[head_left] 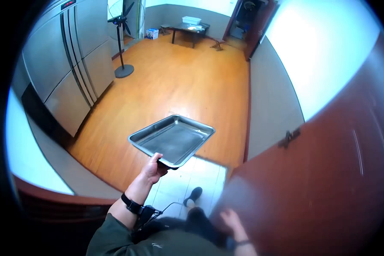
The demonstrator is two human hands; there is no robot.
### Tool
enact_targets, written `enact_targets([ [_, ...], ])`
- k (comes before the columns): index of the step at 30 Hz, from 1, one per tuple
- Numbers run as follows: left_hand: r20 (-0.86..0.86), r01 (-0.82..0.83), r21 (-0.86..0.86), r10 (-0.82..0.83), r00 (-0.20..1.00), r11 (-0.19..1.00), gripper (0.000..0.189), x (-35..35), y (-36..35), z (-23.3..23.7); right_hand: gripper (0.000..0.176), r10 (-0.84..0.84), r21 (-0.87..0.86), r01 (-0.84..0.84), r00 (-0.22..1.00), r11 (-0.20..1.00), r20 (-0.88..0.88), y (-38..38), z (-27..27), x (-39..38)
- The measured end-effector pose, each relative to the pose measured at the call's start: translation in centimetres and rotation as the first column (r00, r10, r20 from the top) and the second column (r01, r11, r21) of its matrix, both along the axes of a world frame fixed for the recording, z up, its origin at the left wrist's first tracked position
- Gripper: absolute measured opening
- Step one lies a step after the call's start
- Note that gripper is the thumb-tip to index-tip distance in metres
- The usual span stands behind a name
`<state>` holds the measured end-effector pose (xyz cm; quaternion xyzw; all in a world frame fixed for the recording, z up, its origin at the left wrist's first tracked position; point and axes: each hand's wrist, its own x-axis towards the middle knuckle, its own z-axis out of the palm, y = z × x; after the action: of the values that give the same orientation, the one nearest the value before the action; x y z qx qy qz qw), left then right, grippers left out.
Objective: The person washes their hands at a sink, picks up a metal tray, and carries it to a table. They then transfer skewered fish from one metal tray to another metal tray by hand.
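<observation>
A rectangular metal tray [170, 143] with a raised rim is held out in front of my body, above the wooden floor. My left hand [153, 170] grips its near edge, thumb over the rim and the other fingers underneath. The tray looks empty. At the lower right, my right hand [231, 219] hangs low beside the reddish-brown door [311, 192], blurred, with its fingers partly apart and nothing seen in it. Whether it touches the door is unclear.
A steel refrigerator [68, 59] stands at left, with a black pedestal fan [123, 70] beyond it. Toward the back are a low table [181, 28] bearing a white bin [191, 20], a box [152, 33] and an open doorway [241, 25]. White floor tiles [209, 173] lie underfoot.
</observation>
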<state>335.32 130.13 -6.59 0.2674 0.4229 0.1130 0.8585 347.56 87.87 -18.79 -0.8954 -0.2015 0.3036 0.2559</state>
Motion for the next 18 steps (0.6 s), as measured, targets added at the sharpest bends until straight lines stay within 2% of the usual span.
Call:
enact_targets([
  [2,0.098,-0.123,0.023,0.120,0.988,0.992,0.032,3.9,3.6,1.7,0.050,-0.034,-0.044,0.034,0.999,0.998,-0.011,2.1,-1.1,4.6],
  [3,0.021,-0.042,0.025,0.041,0.999,0.999,0.036,5.0,7.2,1.2,0.049,-0.078,-0.087,0.071,0.993,0.994,-0.084,4.2,-1.3,7.5],
  [4,0.031,-0.062,0.027,0.061,0.998,0.998,0.034,7.0,9.8,2.0,0.048,-0.121,-0.132,0.099,0.978,0.986,-0.168,6.3,-1.6,10.5],
  [5,-0.006,-0.080,0.039,0.080,0.997,0.996,0.033,6.9,8.4,2.6,0.046,-0.151,-0.130,0.131,0.976,0.983,-0.158,3.6,-2.8,11.6],
  [6,-0.049,-0.103,0.053,0.106,0.993,0.993,0.031,8.5,11.3,2.6,0.044,-0.175,-0.129,0.156,0.972,0.979,-0.158,5.1,-5.0,14.6],
  [7,-0.058,-0.120,0.084,0.125,0.990,0.989,0.030,9.9,13.9,2.6,0.052,-0.215,-0.123,0.193,0.955,0.973,-0.204,5.9,-10.5,18.4],
  [8,-0.063,-0.139,0.109,0.147,0.987,0.984,0.028,11.6,15.7,3.2,0.048,-0.236,-0.110,0.213,0.932,0.971,-0.275,9.3,-6.3,21.7],
  [9,-0.085,-0.210,0.111,0.219,0.972,0.971,0.027,13.3,17.1,3.9,0.046,-0.211,-0.054,0.204,0.948,0.978,-0.240,11.7,-7.1,24.8],
  [11,-0.060,-0.259,0.131,0.268,0.961,0.957,0.027,15.9,20.4,5.6,0.041,-0.216,0.036,0.229,0.951,0.973,-0.220,18.1,-3.2,29.8],
  [12,-0.019,-0.298,0.148,0.304,0.952,0.943,0.026,17.2,22.2,6.3,0.038,-0.246,0.084,0.272,0.940,0.959,-0.236,22.8,1.3,32.0],
  [14,-0.036,-0.353,0.173,0.364,0.931,0.919,0.025,19.6,26.1,6.8,0.037,-0.099,0.149,0.132,0.973,0.980,-0.210,30.2,2.2,37.8],
  [16,0.048,-0.387,0.187,0.385,0.922,0.903,0.024,20.8,27.7,3.9,0.039,-0.044,0.191,0.081,0.981,0.978,-0.191,34.7,1.3,42.0],
  [18,0.038,-0.428,0.164,0.428,0.903,0.889,0.023,23.3,31.7,2.1,0.039,0.009,0.203,0.043,0.969,0.978,-0.248,40.7,0.1,47.0],
])
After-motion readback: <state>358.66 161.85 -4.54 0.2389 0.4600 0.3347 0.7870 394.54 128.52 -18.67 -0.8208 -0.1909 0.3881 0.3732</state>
